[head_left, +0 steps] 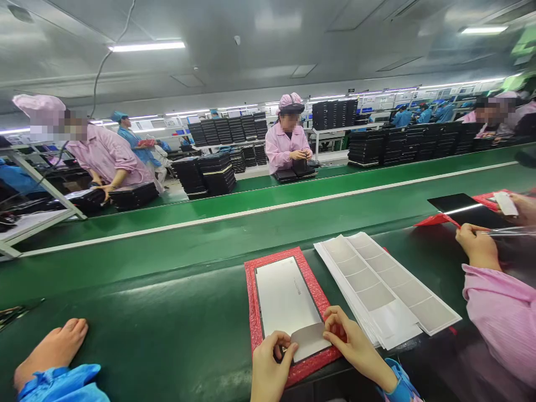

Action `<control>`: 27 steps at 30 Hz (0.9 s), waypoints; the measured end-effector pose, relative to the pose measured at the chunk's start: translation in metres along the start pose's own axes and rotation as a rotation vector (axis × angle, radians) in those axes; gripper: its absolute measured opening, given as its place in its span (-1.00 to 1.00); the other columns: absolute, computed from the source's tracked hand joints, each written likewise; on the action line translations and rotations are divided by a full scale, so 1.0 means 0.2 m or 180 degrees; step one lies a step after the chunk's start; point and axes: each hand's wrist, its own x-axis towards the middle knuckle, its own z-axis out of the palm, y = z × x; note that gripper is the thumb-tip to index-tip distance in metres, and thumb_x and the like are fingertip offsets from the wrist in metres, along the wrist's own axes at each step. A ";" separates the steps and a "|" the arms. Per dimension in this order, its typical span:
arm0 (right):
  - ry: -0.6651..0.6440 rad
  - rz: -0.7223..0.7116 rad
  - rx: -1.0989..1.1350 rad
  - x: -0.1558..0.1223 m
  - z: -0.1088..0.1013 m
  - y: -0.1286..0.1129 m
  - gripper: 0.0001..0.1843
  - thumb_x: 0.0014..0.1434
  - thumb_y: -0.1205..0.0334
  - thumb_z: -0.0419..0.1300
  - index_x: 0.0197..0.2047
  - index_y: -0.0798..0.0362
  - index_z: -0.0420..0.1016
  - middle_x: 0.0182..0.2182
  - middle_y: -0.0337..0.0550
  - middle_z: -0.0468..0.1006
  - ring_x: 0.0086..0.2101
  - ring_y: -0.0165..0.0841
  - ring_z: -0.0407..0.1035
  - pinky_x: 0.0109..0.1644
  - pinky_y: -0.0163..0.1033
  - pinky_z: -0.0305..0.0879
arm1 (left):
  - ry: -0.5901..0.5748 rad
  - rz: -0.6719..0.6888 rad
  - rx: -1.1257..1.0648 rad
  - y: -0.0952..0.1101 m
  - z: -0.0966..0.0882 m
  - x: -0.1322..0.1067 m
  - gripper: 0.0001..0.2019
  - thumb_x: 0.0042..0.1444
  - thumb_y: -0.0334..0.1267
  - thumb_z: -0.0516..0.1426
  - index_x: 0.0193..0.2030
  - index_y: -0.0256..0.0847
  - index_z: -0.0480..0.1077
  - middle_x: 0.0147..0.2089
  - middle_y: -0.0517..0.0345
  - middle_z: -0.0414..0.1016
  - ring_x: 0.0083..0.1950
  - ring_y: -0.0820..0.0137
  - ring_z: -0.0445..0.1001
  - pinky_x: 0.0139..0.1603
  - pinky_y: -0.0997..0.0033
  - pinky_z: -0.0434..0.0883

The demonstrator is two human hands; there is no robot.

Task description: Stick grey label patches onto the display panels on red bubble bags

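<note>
Fingers (pixel 333 321) of my right hand (pixel 355 349) are clenched on the top corner of a grey film patch (pixel 310 340), and my left hand (pixel 272 371) pinches its lower end, so both hands are closed on that one piece. Directly under the fingers lies one display panel (pixel 285 293), white-faced in a thin dark frame, flat on one red foam mat (pixel 251 301). I'd call the panel light but stiff, fragile and probably slick: take it by the frame edges, never the face. The film looks thin and limp, so its corners are the place to hold it.

Just right of the fingers sits one fanned stack of white backing sheets (pixel 368 296). The top sheet carries two rows of grey squares, about five to a row; I can't count the sheets beneath it. Mat and stack both rest on the dark green worktop (pixel 138 346).

Out left of the fingers, a co-worker's hand (pixel 52 349) in a blue sleeve (pixel 62 385) lies on the worktop. Further right, another co-worker's pink sleeve (pixel 502 312) leads to a hand (pixel 477 245) holding a strip of clear film (pixel 502 233), while a second hand (pixel 523 209) sits on a white card (pixel 506 202) beside a black panel (pixel 450 202).

Well beyond the fingers, across the line, I count three people in pink smocks (pixel 287 148), among more black tray stacks (pixel 218 174) than I can count.
</note>
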 end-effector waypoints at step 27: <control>0.0820 -0.2430 -0.4088 -0.09 0.22 0.07 -0.48 0.16 0.13 -0.08 0.16 0.14 0.19 0.11 -0.07 0.27 0.10 -0.25 0.13 0.16 -0.08 -0.03 | 0.1681 0.2601 0.2740 -0.31 0.30 -0.10 -0.69 0.14 -0.29 -0.04 -0.02 -0.07 0.37 -0.08 0.12 0.53 -0.04 0.21 0.43 0.13 0.03 0.14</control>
